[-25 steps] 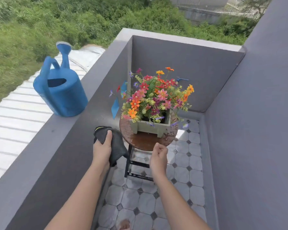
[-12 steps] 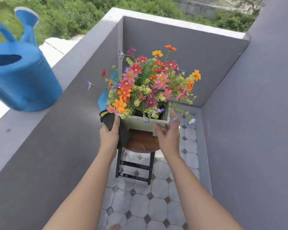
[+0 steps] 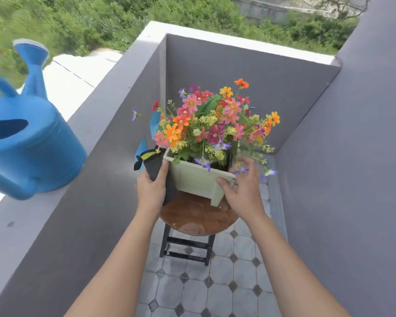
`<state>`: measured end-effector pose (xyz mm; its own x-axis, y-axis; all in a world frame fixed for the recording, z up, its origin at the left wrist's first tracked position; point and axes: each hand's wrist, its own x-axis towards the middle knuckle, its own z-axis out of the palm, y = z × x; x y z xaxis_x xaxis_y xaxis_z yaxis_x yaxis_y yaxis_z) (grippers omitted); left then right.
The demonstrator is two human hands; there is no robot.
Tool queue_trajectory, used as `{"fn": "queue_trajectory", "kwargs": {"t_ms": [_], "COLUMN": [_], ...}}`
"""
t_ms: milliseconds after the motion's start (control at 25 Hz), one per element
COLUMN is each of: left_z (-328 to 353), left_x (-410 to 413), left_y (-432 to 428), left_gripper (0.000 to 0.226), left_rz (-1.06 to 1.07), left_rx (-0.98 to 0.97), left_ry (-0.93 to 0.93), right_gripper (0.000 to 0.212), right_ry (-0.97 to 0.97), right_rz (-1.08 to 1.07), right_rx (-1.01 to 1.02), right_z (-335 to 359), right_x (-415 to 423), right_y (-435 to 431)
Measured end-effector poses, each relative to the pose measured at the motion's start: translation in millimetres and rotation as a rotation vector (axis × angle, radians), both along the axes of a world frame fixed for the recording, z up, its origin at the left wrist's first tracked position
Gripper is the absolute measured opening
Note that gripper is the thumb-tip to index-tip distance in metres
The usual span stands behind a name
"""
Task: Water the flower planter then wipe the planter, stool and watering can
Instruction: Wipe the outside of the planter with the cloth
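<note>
The pale green planter [image 3: 197, 179], full of colourful flowers [image 3: 215, 124], is tilted between my hands above the round brown stool [image 3: 197, 216], whose seat is wet. My left hand [image 3: 151, 191] holds a dark cloth [image 3: 153, 165] against the planter's left side. My right hand [image 3: 245, 193] grips the planter's near right corner, thumb on the front face, with its fingers blurred behind. The blue watering can [image 3: 28, 152] stands on the grey ledge [image 3: 14, 225] at the left.
Grey walls enclose a narrow balcony corner around the stool, with one wall [image 3: 341, 179] close on the right. Tiled floor [image 3: 192, 289] lies below. Beyond the ledge are a white roof [image 3: 73, 74] and green bushes.
Both hands went from the stool's near edge up to the planter and took hold of it. The planter now sits raised and tilted, showing more of the wet seat.
</note>
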<state>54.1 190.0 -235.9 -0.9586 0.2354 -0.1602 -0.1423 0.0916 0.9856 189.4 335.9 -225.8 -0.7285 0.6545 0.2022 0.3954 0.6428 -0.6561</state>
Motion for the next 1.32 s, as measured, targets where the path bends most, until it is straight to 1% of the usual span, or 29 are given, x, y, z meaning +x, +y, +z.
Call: {"fn": "queue_trajectory", "kwargs": {"t_ms": [80,200,320,400,520,560,640,720,760,800,840,880,920,960,1000,1080,1160,1200,1240,1280,1320], "left_z": [8,13,11,7,-3,-4,-5,-4,-10,-13,-17,-15,-14,-15,-15,-20,-36,-46,-54,-59,-57], "left_x": [-2,-7,-12,-7,5,6,11,22,26,27,25,23,22,21,21,23,29,31,32,30,28], "left_y": [7,16,26,35,43,42,43,49,51,53,51,48,45,43,44,45,42,35,27,21,18], "left_gripper": [0.03,0.032,0.043,0.048,0.068,0.067,0.054,0.054,0.054,0.054,0.053,0.049,0.045,0.041,0.039,0.038,0.029,0.033,0.042,0.049,0.046], "left_rz": [0.006,0.017,-0.056,-0.082,-0.062,-0.019,0.046,-0.031,-0.073,-0.087,-0.079,-0.049,-0.006,0.035,0.056,-0.019,-0.14,-0.195,-0.227,-0.207,-0.139], "left_rx": [0.018,0.064,-0.011,-0.159,-0.3,-0.35,-0.358,-0.342,-0.398,-0.435,-0.453,-0.451,-0.434,-0.403,-0.358,-0.285,-0.321,-0.371,-0.424,-0.453,-0.474], "left_ry": [0.016,0.001,0.044,0.179,0.441,0.458,0.465,0.646,0.799,0.905,0.951,0.949,0.906,0.863,0.864,0.942,1.141,1.248,1.333,1.356,1.304], "right_gripper": [0.039,0.042,0.037,0.034,0.034,0.034,0.033,0.032,0.032,0.033,0.033,0.032,0.032,0.033,0.035,0.035,0.034,0.035,0.036,0.037,0.037], "right_ry": [-0.043,-0.144,-0.191,-0.196,-0.201,-0.206,-0.211,-0.205,-0.203,-0.203,-0.203,-0.199,-0.189,-0.18,-0.171,-0.163,-0.172,-0.18,-0.186,-0.192,-0.196], "right_rz": [0.086,0.139,0.209,0.259,0.316,0.332,0.349,0.358,0.36,0.365,0.376,0.392,0.409,0.419,0.421,0.414,0.405,0.403,0.403,0.407,0.411], "right_rx": [-0.024,-0.1,0.012,0.086,0.128,0.133,0.136,0.13,0.119,0.103,0.084,0.067,0.049,0.032,0.015,-0.011,-0.027,-0.042,-0.059,-0.069,-0.069], "right_z": [9,16,21,25,29,30,28,29,31,33,35,37,38,38,38,37,38,39,41,42,43], "right_x": [-3,-8,-13,-17,-19,-18,-17,-17,-18,-19,-20,-19,-18,-18,-17,-17,-16,-16,-16,-16,-17], "right_y": [7,18,29,34,38,37,36,37,38,39,40,39,38,38,38,38,39,39,39,38,37]}}
